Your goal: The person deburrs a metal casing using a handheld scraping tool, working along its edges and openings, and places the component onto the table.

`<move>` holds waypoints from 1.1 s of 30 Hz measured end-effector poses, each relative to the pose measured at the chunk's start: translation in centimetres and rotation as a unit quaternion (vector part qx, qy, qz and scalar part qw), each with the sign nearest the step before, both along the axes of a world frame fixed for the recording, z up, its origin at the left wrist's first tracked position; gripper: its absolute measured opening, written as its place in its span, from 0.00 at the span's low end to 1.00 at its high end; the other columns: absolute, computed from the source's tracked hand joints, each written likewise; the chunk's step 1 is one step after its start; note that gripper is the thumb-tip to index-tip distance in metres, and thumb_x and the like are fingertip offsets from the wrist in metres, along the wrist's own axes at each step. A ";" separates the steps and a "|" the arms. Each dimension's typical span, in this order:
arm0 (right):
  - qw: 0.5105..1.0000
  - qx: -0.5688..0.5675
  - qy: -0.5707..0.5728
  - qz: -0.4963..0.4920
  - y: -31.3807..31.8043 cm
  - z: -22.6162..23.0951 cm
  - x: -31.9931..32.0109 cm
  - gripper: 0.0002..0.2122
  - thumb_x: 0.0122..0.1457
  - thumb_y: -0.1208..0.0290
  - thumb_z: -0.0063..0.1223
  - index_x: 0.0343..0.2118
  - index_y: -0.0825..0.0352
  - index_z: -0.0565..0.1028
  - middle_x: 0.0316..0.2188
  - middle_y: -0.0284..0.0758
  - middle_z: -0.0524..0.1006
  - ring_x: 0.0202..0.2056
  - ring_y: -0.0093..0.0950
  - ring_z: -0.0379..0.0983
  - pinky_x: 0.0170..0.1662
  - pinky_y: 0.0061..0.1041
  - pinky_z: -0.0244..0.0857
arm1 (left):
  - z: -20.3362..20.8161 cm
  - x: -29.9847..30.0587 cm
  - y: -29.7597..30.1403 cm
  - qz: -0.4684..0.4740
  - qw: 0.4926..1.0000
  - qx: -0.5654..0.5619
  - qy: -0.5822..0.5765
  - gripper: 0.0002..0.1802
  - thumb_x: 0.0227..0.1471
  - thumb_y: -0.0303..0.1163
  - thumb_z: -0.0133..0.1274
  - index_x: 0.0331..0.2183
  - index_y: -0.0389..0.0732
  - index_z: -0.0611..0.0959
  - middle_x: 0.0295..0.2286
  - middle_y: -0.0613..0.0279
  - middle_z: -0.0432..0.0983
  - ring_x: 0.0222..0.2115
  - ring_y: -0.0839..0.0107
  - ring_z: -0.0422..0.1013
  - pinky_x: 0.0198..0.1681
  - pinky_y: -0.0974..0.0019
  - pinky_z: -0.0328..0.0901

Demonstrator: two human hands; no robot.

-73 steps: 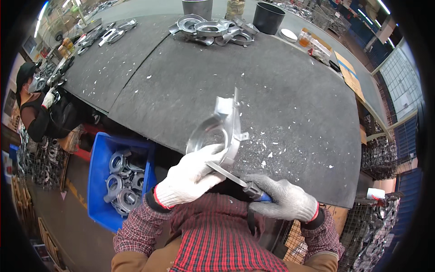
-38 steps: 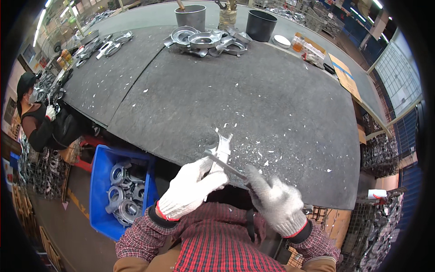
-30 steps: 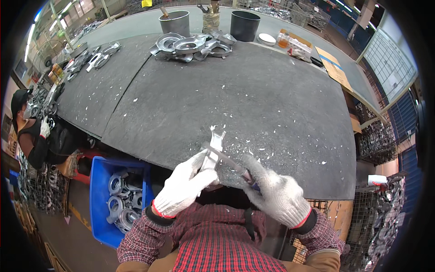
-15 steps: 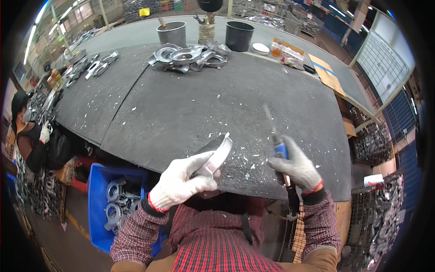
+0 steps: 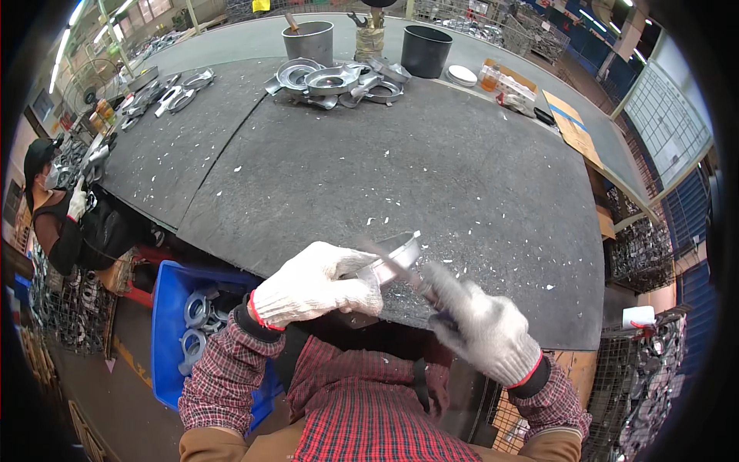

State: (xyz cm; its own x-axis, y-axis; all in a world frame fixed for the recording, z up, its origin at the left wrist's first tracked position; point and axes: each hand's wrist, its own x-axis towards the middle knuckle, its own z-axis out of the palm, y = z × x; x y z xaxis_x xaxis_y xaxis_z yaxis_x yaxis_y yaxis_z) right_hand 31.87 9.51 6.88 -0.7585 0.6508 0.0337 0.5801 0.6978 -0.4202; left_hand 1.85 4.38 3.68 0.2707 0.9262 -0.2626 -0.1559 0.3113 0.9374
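My left hand (image 5: 319, 286), in a white knit glove, grips a silvery ring-shaped metal casting (image 5: 394, 260) just above the near edge of the table. The casting is tilted, with its rim toward the right. My gloved right hand (image 5: 486, 323) is closed round a file whose thin blade (image 5: 389, 258) lies across the casting. Motion blurs the blade and the fingers, and the grip hides the blue handle. Whether blade and metal touch, I cannot tell.
The dark table (image 5: 323, 177) is strewn with pale metal chips. A pile of castings (image 5: 331, 81) sits at its far side, near a grey bucket (image 5: 310, 45) and a black bucket (image 5: 426, 52). A blue bin (image 5: 165, 339) with castings stands lower left. Another person (image 5: 58, 208) works at far left.
My right hand has swung the file left and down, from upright and apart to across the casting. My left hand and the casting have shifted slightly right. The view has tilted a little.
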 end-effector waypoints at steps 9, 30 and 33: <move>0.999 -0.004 0.038 -0.006 -0.3 -1.7 0.6 0.36 0.62 0.67 0.66 0.73 0.52 0.65 0.31 0.44 0.81 0.27 0.44 0.84 0.29 0.42 0.82 | 0.3 0.1 -0.4 0.027 0.999 -0.004 0.027 0.27 0.52 0.19 0.68 0.54 0.26 0.84 0.39 0.55 0.85 0.38 0.70 0.81 0.45 0.64 0.77; 0.961 -0.257 0.045 0.090 1.4 -1.7 1.4 0.37 0.63 0.62 0.67 0.74 0.54 0.63 0.52 0.48 0.84 0.46 0.48 0.86 0.47 0.42 0.82 | 2.1 -0.3 -1.4 0.012 0.896 0.276 0.346 0.39 0.47 0.38 0.77 0.60 0.38 0.83 0.39 0.50 0.84 0.40 0.55 0.83 0.46 0.59 0.75; 0.982 -0.160 0.057 0.088 0.8 -1.6 0.5 0.36 0.63 0.65 0.66 0.74 0.54 0.64 0.51 0.47 0.84 0.45 0.47 0.86 0.45 0.41 0.83 | 1.2 0.1 -1.9 0.077 0.881 0.271 0.380 0.35 0.46 0.24 0.77 0.56 0.30 0.83 0.42 0.54 0.85 0.43 0.71 0.81 0.50 0.64 0.75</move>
State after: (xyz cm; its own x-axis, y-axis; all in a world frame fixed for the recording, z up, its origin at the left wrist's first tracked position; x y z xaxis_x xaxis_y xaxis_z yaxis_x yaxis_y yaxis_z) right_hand 32.33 10.27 5.24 -0.8629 0.5018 -0.0605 0.3996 0.6040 -0.6896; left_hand 1.94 2.48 4.83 0.0676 0.9816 0.1784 0.5789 -0.1842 0.7943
